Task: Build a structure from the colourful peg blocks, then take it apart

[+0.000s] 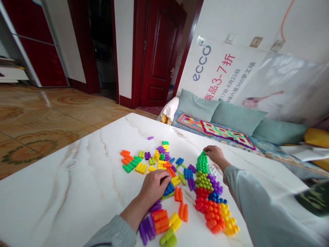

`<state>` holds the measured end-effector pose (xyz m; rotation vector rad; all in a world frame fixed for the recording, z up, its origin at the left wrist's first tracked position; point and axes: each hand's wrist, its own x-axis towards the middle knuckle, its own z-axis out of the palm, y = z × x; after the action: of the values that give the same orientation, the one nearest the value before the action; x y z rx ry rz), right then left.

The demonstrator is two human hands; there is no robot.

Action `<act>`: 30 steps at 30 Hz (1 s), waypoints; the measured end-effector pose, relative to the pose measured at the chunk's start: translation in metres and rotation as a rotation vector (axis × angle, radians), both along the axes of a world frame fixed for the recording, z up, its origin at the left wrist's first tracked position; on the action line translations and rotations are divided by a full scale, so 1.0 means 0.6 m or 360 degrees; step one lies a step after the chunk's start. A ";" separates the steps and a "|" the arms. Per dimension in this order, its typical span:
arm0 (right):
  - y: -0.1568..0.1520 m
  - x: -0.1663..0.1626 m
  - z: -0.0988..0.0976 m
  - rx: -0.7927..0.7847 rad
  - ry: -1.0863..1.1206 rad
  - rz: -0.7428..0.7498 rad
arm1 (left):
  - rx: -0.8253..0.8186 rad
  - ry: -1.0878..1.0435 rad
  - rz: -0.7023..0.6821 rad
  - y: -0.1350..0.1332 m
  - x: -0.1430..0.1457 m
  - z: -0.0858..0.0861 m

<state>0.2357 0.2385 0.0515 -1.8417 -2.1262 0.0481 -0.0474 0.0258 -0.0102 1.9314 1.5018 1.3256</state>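
Observation:
Many small plastic bullet-shaped blocks lie scattered on a white marble table (pixel 77 185). My left hand (pixel 154 187) rests palm down over loose blocks near a blue block (pixel 169 188), fingers curled on them. My right hand (pixel 216 155) pinches the far tip of a long assembled strip of blocks (pixel 209 192). The strip runs from green at the far end through olive, purple, blue and red to yellow at the near end. Orange blocks (pixel 182 210) lie between my hands. What the left fingers hold is hidden.
More loose blocks: an orange and green cluster (pixel 128 161), yellow blocks (pixel 141 167), a lone purple block (pixel 150 138), purple, orange and yellow blocks (pixel 159 223) by my left wrist. Beyond the table stand a cushioned bench (pixel 231 127), a red door (pixel 161 51) and tiled floor (pixel 38 113).

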 end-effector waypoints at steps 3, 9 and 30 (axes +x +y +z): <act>0.006 0.002 -0.009 -0.0068 -0.0003 0.0033 | -0.0015 0.0006 -0.0005 0.000 0.000 0.000; 0.010 0.001 -0.016 -0.0124 -0.0009 0.0060 | -0.0002 -0.0003 -0.0004 0.000 0.000 -0.002; -0.009 -0.222 -0.013 -0.0097 -0.0219 0.0541 | -0.0087 -0.0020 0.0004 -0.004 0.002 0.008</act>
<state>0.1026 0.2333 0.0436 -1.5333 -2.5393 0.0668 -0.0465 0.0234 -0.0054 1.8848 1.5188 1.2820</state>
